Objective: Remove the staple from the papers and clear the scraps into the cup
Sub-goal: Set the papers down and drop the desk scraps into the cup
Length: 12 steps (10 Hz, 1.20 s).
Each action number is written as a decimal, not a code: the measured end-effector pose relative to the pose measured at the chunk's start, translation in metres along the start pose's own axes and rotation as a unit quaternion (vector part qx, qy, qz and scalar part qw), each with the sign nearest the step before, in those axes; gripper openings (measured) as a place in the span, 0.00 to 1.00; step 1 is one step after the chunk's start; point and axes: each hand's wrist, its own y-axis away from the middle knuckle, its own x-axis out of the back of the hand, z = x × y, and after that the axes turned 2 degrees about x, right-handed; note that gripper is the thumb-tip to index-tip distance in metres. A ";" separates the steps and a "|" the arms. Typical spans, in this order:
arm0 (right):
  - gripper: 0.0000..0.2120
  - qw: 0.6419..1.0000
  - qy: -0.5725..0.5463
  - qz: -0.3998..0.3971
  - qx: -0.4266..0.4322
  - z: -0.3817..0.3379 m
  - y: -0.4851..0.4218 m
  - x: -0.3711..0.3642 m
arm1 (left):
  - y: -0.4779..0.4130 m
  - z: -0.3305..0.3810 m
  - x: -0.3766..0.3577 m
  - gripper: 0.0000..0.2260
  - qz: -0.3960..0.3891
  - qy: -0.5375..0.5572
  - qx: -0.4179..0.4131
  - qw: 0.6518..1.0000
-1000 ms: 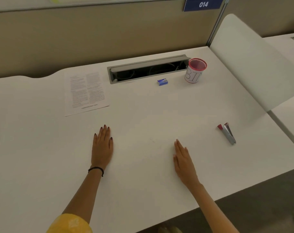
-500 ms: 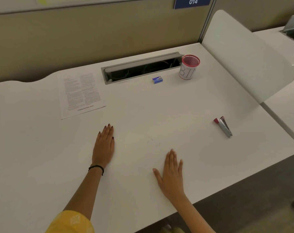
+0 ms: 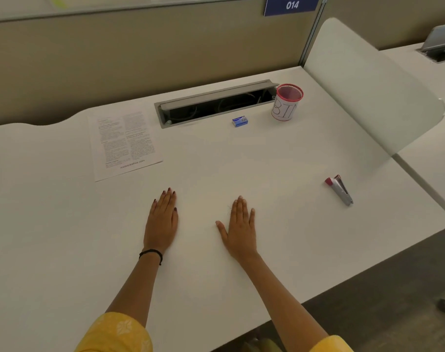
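Right hand (image 3: 240,232) shifted forward, flat on desk (image 3: 267,161)

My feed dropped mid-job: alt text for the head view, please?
The left hand and right hand lie flat, holding nothing, on the white desk. Printed papers lie at the far left, a cup marked BIN and a small blue box at the back, a red-and-silver tool to the right.

- Yellow left sleeve (image 3: 116,334), pale floral print.
- Yellow right sleeve (image 3: 332,344), short.
- Thin black band (image 3: 150,253), left wrist.
- Dark-polished nails, left hand (image 3: 161,226).
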 end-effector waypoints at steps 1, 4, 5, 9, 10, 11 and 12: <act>0.39 0.999 -0.014 0.009 0.038 0.006 0.001 0.000 | 0.000 0.000 0.000 0.26 0.002 0.005 -0.003 1.000; 0.35 0.998 -0.046 0.037 0.031 0.015 -0.002 0.002 | -0.001 0.001 -0.001 0.26 -0.002 0.015 -0.002 1.000; 0.28 0.995 -0.059 0.013 0.084 0.015 -0.006 0.006 | 0.001 0.001 0.000 0.26 0.001 0.022 0.001 1.000; 0.23 0.983 -0.145 0.105 0.030 0.021 0.001 0.008 | -0.001 0.001 0.000 0.26 0.005 0.025 0.004 1.000; 0.28 0.994 -0.085 0.063 0.002 0.017 0.009 -0.001 | -0.001 0.001 0.000 0.26 0.007 0.028 0.006 1.000; 0.28 0.998 -0.025 0.055 0.031 0.013 0.013 -0.004 | -0.001 0.000 0.000 0.26 0.007 0.027 0.006 1.000; 0.27 0.995 -0.038 0.060 0.070 0.017 0.010 -0.004 | -0.001 0.001 0.001 0.26 0.011 0.029 0.005 0.999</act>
